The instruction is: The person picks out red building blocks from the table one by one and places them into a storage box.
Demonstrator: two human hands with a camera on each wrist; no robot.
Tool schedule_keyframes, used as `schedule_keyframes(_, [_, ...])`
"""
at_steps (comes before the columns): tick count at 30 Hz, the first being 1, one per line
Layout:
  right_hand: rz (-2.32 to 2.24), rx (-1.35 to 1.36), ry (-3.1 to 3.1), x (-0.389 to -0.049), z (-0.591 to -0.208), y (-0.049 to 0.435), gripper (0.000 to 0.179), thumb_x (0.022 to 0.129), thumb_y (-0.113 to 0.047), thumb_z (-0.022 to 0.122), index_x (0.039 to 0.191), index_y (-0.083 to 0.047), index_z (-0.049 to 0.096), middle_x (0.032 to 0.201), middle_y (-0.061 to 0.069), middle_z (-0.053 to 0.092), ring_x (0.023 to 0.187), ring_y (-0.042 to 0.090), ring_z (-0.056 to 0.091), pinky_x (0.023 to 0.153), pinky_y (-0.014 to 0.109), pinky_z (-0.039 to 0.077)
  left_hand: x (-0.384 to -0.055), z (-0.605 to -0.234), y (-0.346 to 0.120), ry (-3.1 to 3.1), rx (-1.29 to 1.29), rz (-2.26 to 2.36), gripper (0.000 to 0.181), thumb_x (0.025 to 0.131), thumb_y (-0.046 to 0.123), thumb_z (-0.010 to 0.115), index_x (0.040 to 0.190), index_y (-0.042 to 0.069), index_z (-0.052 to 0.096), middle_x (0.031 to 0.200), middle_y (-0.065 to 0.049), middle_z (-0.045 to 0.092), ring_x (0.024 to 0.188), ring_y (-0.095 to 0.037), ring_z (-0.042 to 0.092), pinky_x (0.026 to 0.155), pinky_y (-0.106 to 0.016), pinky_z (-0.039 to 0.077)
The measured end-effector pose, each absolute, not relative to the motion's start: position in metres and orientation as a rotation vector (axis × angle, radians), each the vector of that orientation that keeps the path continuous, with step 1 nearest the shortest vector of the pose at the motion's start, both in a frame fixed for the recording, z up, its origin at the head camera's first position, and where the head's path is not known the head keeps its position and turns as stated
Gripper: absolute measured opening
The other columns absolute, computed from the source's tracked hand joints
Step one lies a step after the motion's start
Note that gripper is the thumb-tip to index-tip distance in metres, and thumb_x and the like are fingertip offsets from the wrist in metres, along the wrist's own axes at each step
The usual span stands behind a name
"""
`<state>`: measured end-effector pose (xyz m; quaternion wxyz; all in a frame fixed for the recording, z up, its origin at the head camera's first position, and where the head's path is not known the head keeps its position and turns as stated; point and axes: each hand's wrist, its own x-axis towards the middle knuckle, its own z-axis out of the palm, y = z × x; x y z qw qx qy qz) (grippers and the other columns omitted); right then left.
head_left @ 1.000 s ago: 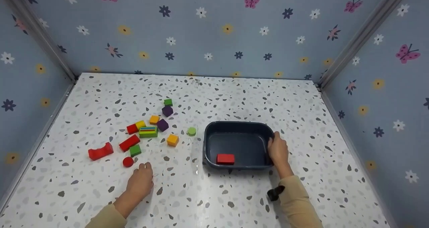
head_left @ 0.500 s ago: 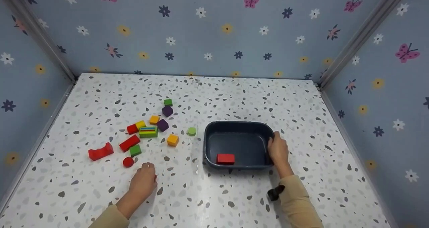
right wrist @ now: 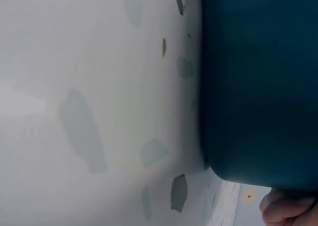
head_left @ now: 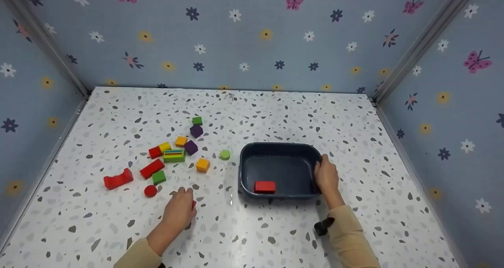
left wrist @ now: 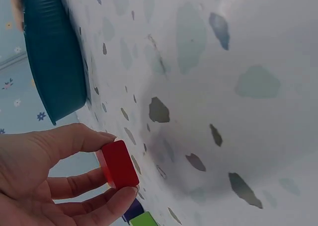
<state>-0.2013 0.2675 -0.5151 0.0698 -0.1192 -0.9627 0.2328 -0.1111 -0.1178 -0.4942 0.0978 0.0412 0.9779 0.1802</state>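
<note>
Rightward over the speckled table, the left hand has moved nearer the dark blue tray; its thumb and fingertips pinch a small red block, parted just to the block's width; the right hand grips the tray's right rim, fingers curled over it; a second red block lies inside by the near wall; a red round piece lies left of the left hand.
</note>
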Motion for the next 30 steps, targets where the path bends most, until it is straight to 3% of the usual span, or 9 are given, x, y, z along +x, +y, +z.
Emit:
schedule_keyframes(5, [0.721, -0.389, -2.911, -0.202, -0.514, 0.267, 0.022, 0.091, -0.012, 0.043, 0.108, 0.001, 0.046, 0.094, 0.026, 0.058, 0.081, 0.037, 0.059, 0.063, 0.047, 0.046, -0.113, -0.489, -0.107, 2.9, 0.131, 0.593, 0.046, 0.071, 0.005, 0.071, 0.109, -0.01, 0.051, 0.093, -0.02, 0.051, 0.08, -0.028, 0.054, 0.075, -0.041, 0.048])
schedule_keyframes(15, [0.721, -0.397, -2.919, -0.202, -0.514, 0.267, 0.022, 0.091, -0.012, 0.042, 0.108, 0.001, 0.046, 0.095, 0.026, 0.058, 0.08, 0.038, 0.058, 0.062, 0.047, 0.046, -0.12, -0.476, -0.083, 2.92, 0.147, 0.712, 0.027, 0.071, 0.004, 0.07, 0.092, -0.006, 0.056, 0.082, -0.013, 0.049, 0.074, -0.024, 0.05, 0.071, -0.037, 0.048])
schedule_keyframes(19, [0.713, -0.379, -2.902, -0.201, -0.514, 0.267, 0.022, 0.09, -0.012, 0.043, 0.107, 0.002, 0.046, 0.092, 0.027, 0.058, 0.078, 0.038, 0.059, 0.06, 0.047, 0.046, -0.124, -0.468, -0.071, 2.919, 0.141, 0.763, 0.027, 0.072, 0.006, 0.07, 0.093, -0.004, 0.056, 0.084, -0.012, 0.049, 0.075, -0.024, 0.05, 0.072, -0.037, 0.047])
schedule_keyframes(26, [0.726, -0.378, -2.903, -0.202, -0.514, 0.267, 0.023, 0.091, -0.012, 0.043, 0.108, 0.002, 0.046, 0.093, 0.026, 0.058, 0.079, 0.037, 0.059, 0.062, 0.046, 0.046, -0.13, -0.456, -0.055, 2.987, 0.182, 0.835, 0.029, 0.073, 0.009, 0.069, 0.095, -0.004, 0.057, 0.088, -0.014, 0.051, 0.08, -0.027, 0.052, 0.072, -0.049, 0.045])
schedule_keyframes(30, [0.734, -0.386, -2.912, -0.202, -0.514, 0.267, 0.022, 0.091, -0.012, 0.043, 0.108, 0.001, 0.046, 0.093, 0.026, 0.059, 0.08, 0.037, 0.059, 0.062, 0.046, 0.046, -0.133, -0.452, -0.048, 3.027, 0.23, 0.888, 0.028, 0.072, 0.008, 0.069, 0.095, -0.004, 0.057, 0.089, -0.015, 0.052, 0.081, -0.027, 0.053, 0.073, -0.042, 0.048])
